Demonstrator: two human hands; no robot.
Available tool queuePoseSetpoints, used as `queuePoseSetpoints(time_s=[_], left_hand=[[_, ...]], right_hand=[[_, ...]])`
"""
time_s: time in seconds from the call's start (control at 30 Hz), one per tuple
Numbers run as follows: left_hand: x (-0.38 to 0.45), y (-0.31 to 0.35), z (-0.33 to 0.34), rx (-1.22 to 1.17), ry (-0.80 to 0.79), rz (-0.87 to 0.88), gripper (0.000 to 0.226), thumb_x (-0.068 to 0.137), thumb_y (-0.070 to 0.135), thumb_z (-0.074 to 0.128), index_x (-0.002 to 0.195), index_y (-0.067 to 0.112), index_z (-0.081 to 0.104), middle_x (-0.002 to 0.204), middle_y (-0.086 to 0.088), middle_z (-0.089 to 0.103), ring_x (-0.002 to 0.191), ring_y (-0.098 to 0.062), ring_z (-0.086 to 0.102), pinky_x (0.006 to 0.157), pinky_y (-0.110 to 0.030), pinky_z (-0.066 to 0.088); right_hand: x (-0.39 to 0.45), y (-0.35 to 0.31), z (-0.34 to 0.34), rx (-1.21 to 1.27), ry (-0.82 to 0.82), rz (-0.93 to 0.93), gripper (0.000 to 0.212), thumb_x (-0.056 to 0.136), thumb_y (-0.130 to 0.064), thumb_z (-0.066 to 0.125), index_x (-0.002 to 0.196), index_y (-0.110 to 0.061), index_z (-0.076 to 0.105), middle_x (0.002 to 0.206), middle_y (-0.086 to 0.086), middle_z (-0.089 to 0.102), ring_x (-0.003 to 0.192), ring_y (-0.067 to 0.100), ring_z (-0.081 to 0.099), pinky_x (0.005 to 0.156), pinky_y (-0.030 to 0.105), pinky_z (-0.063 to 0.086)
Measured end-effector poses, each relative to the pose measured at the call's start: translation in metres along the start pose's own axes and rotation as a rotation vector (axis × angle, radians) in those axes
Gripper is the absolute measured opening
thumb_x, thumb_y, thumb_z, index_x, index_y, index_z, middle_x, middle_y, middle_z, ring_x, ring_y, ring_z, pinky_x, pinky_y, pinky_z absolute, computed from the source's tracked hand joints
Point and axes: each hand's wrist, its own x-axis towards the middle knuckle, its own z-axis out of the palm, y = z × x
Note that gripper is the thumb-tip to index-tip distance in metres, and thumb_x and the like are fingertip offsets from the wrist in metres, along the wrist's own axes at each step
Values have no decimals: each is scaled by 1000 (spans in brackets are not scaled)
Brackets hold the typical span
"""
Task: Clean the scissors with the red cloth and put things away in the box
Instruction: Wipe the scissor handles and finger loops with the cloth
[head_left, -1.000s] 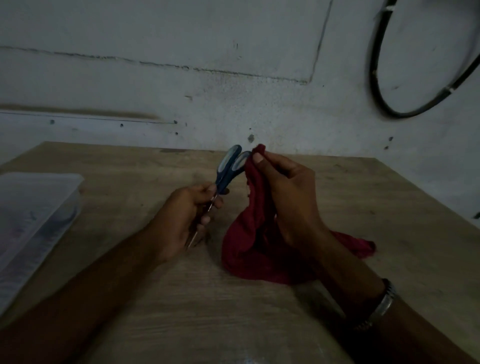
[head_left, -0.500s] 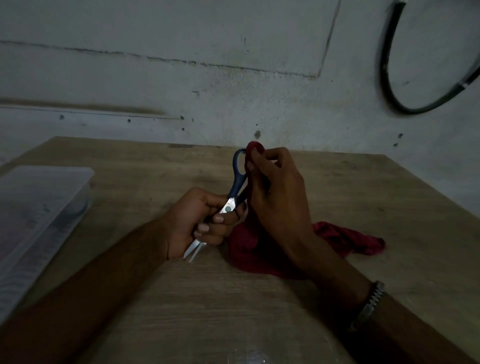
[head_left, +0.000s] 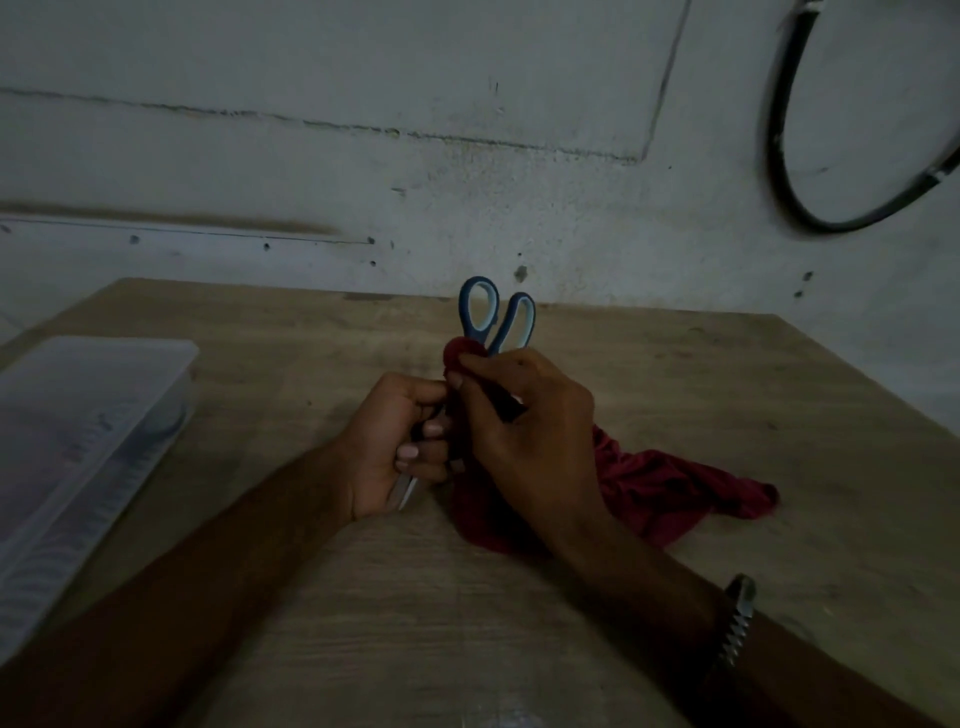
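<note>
The blue-handled scissors (head_left: 493, 319) stand upright over the middle of the wooden table, handle loops up and blade tips pointing down. My left hand (head_left: 402, 441) grips them around the blades, whose silver tips poke out under my palm. My right hand (head_left: 524, 431) pinches the red cloth (head_left: 670, 486) against the scissors just below the handle loops. A wad of cloth shows above my fingers, and the rest trails onto the table to the right.
A clear plastic box (head_left: 78, 441) with its lid on sits at the table's left edge. The table (head_left: 727, 389) backs onto a white wall. A black cable loop (head_left: 810, 171) hangs on the wall at upper right.
The scissors have turned so both handle loops show. My right hand with the cloth has slid down from the loops to the neck below them. My left hand keeps its grip on the blades.
</note>
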Motion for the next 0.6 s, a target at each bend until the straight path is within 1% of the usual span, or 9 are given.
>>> queuePoseSetpoints(time_s=[0.03,0.1,0.17,0.27,0.37,0.43,0.5,0.53,0.6], left_hand=[[0,0,0,-27,-47,-15,22,82,17,46,64,12,57,47,4,36,25,-3,23,35,-15,6],[0,-1,-1,-33,-139,-51,24,87,15,42,67,13,55,45,4,34,25,-3,23,34,-14,5],[0,-2,-1,27,-169,-77,26,88,17,43,66,13,56,45,4,34,26,-3,23,33,-14,6],[0,-4,1,190,-139,-87,31,89,22,44,60,15,55,47,4,32,28,-4,21,34,-16,6],[0,-2,2,328,-83,-45,38,99,24,34,66,16,52,52,2,30,31,-6,18,34,-15,8],[-1,-1,2,383,-14,-11,34,99,22,33,70,16,50,54,0,30,31,-7,18,34,-16,9],[-2,0,3,388,40,-4,34,99,22,32,69,16,47,53,1,31,30,-7,18,37,-16,8],[-2,0,3,382,42,2,36,99,21,32,66,16,48,52,1,31,29,-7,18,38,-17,7],[-2,0,0,366,29,10,42,97,21,35,59,17,53,52,1,31,29,-6,18,37,-17,7]], right_hand=[[3,1,-1,18,52,28,15,97,-15,76,111,-17,83,95,-4,77,88,5,70,80,24,57],[10,6,-3,56,157,82,14,96,-15,77,109,-16,83,99,-7,78,92,3,71,82,15,53],[18,11,-7,73,202,101,14,96,-16,78,109,-15,82,101,-7,79,93,4,72,81,11,50],[24,16,-12,59,224,91,13,96,-16,78,108,-16,82,99,-7,78,92,4,71,81,17,54],[25,16,-14,32,234,56,12,97,-15,77,108,-15,81,100,-6,78,94,4,70,82,20,56],[25,15,-13,19,215,29,14,98,-14,75,111,-12,80,103,-4,77,97,3,69,84,15,53],[22,14,-11,1,146,-10,17,100,-10,72,115,-9,78,104,-4,75,98,2,67,85,9,48],[19,14,-10,-10,100,-33,18,100,-8,71,117,-7,77,104,-2,74,97,2,66,85,7,47],[17,16,-10,-38,8,-80,20,101,-4,68,119,-5,76,104,1,71,94,7,66,82,9,48]])
